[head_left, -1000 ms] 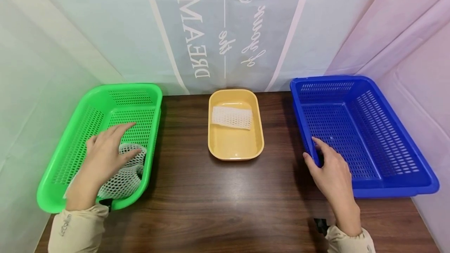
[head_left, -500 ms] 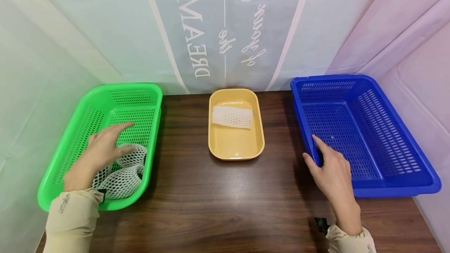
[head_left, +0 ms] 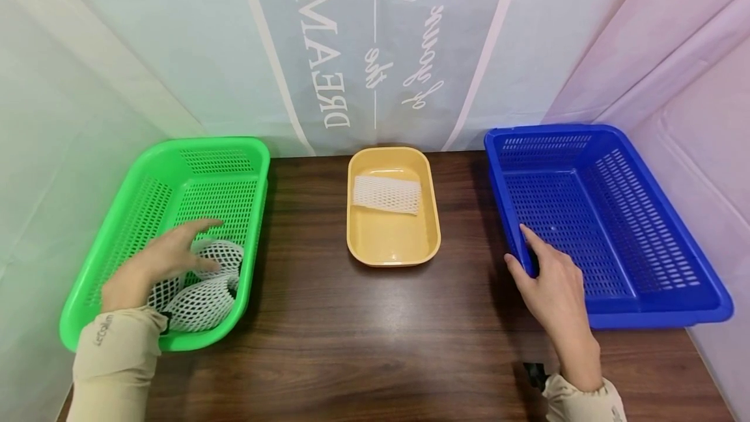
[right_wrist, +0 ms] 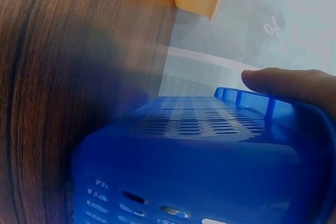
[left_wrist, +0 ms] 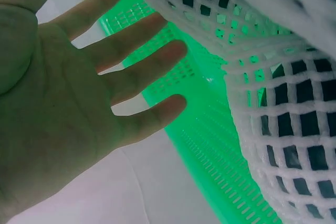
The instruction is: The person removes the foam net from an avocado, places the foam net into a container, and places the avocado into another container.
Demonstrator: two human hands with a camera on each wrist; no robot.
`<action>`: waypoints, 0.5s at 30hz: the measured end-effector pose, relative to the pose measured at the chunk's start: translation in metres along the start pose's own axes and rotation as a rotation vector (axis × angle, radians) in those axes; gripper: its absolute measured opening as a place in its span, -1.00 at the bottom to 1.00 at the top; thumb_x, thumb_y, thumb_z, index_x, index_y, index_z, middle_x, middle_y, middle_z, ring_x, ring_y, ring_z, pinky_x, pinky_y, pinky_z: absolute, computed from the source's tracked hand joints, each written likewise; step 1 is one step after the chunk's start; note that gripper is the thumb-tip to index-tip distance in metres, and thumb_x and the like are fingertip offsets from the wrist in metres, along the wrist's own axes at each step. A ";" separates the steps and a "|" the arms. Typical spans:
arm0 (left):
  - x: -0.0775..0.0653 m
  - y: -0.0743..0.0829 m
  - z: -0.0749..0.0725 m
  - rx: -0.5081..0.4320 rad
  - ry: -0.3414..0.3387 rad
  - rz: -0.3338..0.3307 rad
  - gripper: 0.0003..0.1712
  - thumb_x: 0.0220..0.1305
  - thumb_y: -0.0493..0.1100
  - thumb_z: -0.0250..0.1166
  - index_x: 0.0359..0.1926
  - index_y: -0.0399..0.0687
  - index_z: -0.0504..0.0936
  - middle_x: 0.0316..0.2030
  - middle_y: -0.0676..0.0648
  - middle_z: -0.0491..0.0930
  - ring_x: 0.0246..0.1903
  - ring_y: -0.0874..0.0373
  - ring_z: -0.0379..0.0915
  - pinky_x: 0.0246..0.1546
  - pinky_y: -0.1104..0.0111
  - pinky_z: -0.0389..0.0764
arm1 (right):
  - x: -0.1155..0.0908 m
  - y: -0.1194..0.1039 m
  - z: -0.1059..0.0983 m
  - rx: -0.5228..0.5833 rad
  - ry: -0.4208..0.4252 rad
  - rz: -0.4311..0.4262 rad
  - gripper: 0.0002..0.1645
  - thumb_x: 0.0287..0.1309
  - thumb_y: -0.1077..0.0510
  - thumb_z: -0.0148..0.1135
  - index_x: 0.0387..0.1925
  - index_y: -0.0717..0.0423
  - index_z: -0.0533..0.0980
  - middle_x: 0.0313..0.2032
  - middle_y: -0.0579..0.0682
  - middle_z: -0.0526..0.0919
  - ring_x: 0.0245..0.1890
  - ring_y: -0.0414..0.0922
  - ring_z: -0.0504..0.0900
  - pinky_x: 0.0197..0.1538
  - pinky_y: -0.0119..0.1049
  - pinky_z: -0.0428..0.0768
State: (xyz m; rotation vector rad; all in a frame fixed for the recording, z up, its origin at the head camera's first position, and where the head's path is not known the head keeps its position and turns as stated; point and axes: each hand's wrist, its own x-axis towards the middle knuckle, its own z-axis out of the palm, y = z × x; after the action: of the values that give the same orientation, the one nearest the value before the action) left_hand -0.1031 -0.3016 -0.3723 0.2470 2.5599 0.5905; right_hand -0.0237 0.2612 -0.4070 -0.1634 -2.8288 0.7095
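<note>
My left hand (head_left: pixel 158 262) hovers inside the green basket (head_left: pixel 76 305), fingers spread and thumb apart, just over white foam fruit nets. One net (head_left: pixel 225 256) lies by the thumb, a second net (head_left: pixel 202 305) nearer the basket's front, and a third net (head_left: pixel 164 293) is partly under the wrist. In the left wrist view, the palm and spread fingers (left_wrist: pixel 142 72) hold nothing; the foam net (left_wrist: pixel 247 129) beside them shows dark gaps, its contents unclear. My right hand (head_left: pixel 556 285) grips the left rim of the blue basket (head_left: pixel 726 308), thumb (right_wrist: pixel 278 81) outside, fingers inside.
A small yellow tray (head_left: pixel 389 246) stands at the middle back with a flat white foam net (head_left: pixel 387 194) lying in it. Dark wooden tabletop (head_left: pixel 375 331) runs between the baskets. A printed cloth (head_left: pixel 375 51) hangs directly behind them.
My left hand has drawn back leftward and sunk lower in the green basket, uncovering more of the foam nets. The right hand stays on the blue rim.
</note>
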 end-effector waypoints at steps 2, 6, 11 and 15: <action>-0.001 -0.002 0.000 -0.018 -0.024 0.008 0.10 0.04 -0.04 0.49 0.49 -0.26 0.10 0.42 -0.51 0.07 0.31 -0.60 0.04 0.12 -0.44 0.23 | 0.000 0.001 0.000 0.002 -0.002 0.000 -0.28 0.25 0.05 0.30 0.40 0.06 0.35 0.19 0.42 0.52 0.08 0.48 0.43 0.00 0.39 0.29; 0.001 -0.006 0.004 -0.046 -0.065 0.019 0.14 -0.03 -0.11 0.52 0.50 -0.23 0.08 0.42 -0.52 0.06 0.30 -0.61 0.03 0.13 -0.43 0.25 | 0.000 0.001 0.001 0.008 -0.002 -0.001 -0.28 0.25 0.05 0.30 0.41 0.05 0.34 0.20 0.42 0.51 0.10 0.49 0.42 0.02 0.40 0.28; 0.006 -0.011 0.010 -0.063 -0.091 0.069 0.16 -0.06 -0.16 0.52 0.51 -0.22 0.07 0.43 -0.51 0.06 0.34 -0.58 -0.02 0.19 -0.43 0.17 | 0.000 0.001 0.000 0.011 0.003 0.002 -0.28 0.24 0.06 0.31 0.40 0.06 0.35 0.20 0.42 0.51 0.11 0.48 0.42 0.03 0.40 0.28; 0.008 -0.014 0.014 -0.084 -0.113 0.087 0.08 0.00 -0.16 0.50 0.49 -0.20 0.12 0.43 -0.48 0.08 0.36 -0.55 -0.01 0.19 -0.42 0.19 | -0.001 0.000 0.000 0.014 0.007 -0.001 -0.28 0.22 0.07 0.32 0.39 0.07 0.36 0.19 0.41 0.52 0.10 0.48 0.44 0.02 0.40 0.30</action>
State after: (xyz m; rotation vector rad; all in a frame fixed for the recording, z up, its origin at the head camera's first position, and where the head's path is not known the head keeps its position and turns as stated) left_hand -0.1038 -0.3068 -0.3925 0.3541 2.4198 0.6947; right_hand -0.0232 0.2608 -0.4068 -0.1616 -2.8167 0.7276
